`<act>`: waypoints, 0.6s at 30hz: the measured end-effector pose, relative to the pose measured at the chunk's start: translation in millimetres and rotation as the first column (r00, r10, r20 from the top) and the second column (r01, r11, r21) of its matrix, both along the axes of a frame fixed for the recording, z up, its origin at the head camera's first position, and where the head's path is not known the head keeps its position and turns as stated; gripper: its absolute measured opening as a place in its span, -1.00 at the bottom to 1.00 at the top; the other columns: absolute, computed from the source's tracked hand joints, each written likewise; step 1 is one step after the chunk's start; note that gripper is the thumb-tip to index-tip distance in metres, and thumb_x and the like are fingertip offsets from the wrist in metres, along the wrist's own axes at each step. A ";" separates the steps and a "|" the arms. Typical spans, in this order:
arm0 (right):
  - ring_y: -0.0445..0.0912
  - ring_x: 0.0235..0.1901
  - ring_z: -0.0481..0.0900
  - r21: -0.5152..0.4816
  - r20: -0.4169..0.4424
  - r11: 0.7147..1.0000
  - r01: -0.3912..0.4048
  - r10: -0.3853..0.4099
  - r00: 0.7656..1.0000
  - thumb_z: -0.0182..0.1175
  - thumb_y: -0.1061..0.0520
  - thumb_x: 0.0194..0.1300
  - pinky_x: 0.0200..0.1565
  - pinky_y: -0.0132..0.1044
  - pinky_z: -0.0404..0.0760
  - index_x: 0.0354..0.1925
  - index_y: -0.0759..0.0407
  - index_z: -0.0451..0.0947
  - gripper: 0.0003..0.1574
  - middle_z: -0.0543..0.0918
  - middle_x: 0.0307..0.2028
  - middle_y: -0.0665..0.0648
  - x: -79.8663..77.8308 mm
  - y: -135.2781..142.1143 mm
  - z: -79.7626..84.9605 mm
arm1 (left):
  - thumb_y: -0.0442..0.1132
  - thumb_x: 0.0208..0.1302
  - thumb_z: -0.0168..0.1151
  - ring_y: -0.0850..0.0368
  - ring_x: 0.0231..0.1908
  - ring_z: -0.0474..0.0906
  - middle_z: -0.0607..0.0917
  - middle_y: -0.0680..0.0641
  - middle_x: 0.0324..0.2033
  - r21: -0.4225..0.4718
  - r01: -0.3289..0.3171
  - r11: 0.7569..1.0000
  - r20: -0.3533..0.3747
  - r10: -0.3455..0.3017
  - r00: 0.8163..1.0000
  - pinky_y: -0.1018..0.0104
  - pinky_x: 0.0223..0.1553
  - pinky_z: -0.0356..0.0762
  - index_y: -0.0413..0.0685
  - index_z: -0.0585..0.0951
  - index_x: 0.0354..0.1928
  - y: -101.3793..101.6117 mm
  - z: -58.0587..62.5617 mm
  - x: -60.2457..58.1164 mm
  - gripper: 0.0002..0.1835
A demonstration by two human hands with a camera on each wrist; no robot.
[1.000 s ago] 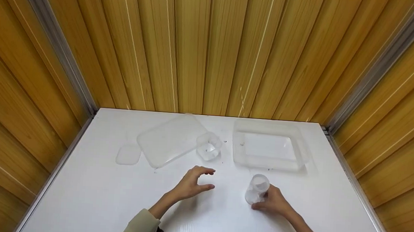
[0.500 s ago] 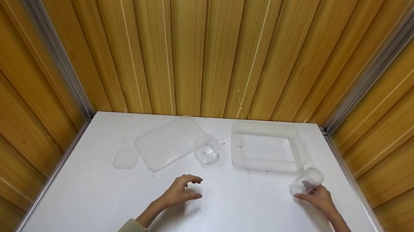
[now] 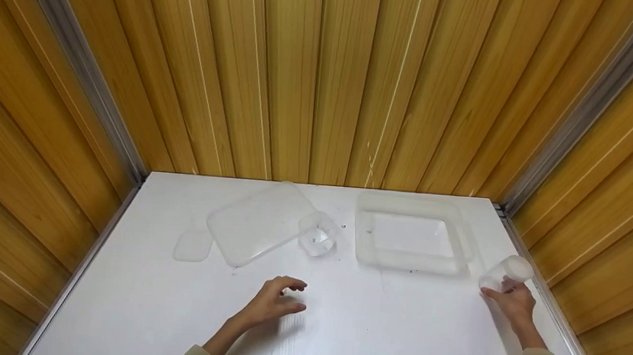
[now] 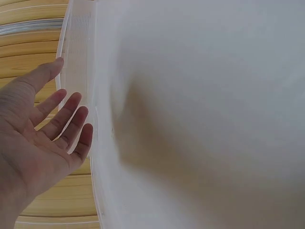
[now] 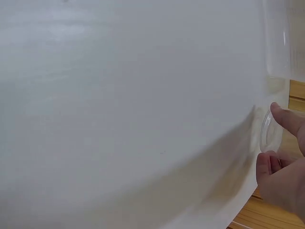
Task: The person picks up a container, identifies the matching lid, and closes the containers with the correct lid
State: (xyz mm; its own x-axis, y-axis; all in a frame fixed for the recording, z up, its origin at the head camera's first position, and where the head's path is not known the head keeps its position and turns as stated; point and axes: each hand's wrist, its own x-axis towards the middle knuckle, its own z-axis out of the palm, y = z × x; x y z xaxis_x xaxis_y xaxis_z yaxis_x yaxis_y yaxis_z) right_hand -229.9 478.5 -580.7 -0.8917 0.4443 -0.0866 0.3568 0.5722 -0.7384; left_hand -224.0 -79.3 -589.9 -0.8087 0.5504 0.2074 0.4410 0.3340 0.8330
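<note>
My right hand (image 3: 518,307) grips a clear round plastic container (image 3: 494,277) near the right edge of the white table, and the container leans to the right. In the right wrist view, the container's curved base edge (image 5: 265,133) shows between thumb and fingers. My left hand (image 3: 271,303) hovers over the middle of the table, fingers and thumb apart and holding nothing. In the left wrist view that hand (image 4: 40,138) is spread with its palm visible. A small clear container (image 3: 318,234) stands beyond it, at the corner of a large flat lid (image 3: 254,226).
A large clear rectangular box (image 3: 411,261) stands at the back right, left of the right hand. At the left lies a small clear square lid (image 3: 193,246). Wood-look panels (image 3: 334,78) rise behind and beside the white table (image 3: 383,338).
My right hand has carried the round container from right of centre to the table's right edge, tilting it rightward. The left hand has drawn back slightly to the left.
</note>
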 end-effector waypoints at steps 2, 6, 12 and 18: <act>0.40 0.18 0.38 -0.016 -0.004 0.999 0.040 -0.040 0.999 0.36 0.17 0.27 0.30 0.25 0.41 0.37 0.59 0.13 -0.07 0.36 0.24 0.66 5.5 5.7 -3.0 | -0.13 0.34 0.37 -0.32 0.07 0.56 0.69 -0.34 0.04 -0.001 0.010 1.000 0.011 -0.010 1.000 -0.17 0.05 0.53 -0.36 0.57 0.17 3.7 -1.4 0.0 -0.50; 0.44 0.24 0.32 -0.063 -0.033 0.992 0.114 -0.116 0.993 0.32 0.24 0.27 0.35 0.31 0.32 0.39 0.55 0.00 -0.05 0.29 0.28 0.65 16.3 11.5 -9.1 | -0.16 0.33 0.38 -0.30 0.07 0.58 0.71 -0.31 0.03 -0.001 0.014 1.000 0.030 -0.014 0.999 -0.18 0.04 0.54 -0.34 0.58 0.16 11.4 -3.4 0.5 -0.52; 0.46 0.33 0.26 -0.118 -0.033 0.984 0.133 -0.137 0.990 0.29 0.26 0.30 0.41 0.37 0.24 0.42 0.53 -0.07 -0.02 0.23 0.35 0.65 26.1 12.2 -14.8 | -0.19 0.35 0.36 -0.33 0.05 0.58 0.71 -0.32 0.02 0.002 0.036 0.999 0.050 -0.036 0.998 -0.14 0.01 0.57 -0.35 0.59 0.14 20.1 -2.7 2.7 -0.56; 0.54 0.38 0.17 -0.089 0.038 0.996 0.032 -0.029 0.999 0.24 0.19 0.34 0.42 0.39 0.20 0.48 0.54 -0.20 0.07 0.12 0.40 0.70 28.5 13.7 -10.5 | -0.23 0.38 0.31 -0.33 0.07 0.57 0.70 -0.35 0.03 0.018 0.039 0.999 0.056 -0.040 0.998 -0.16 0.01 0.57 -0.36 0.59 0.14 30.3 0.8 0.9 -0.60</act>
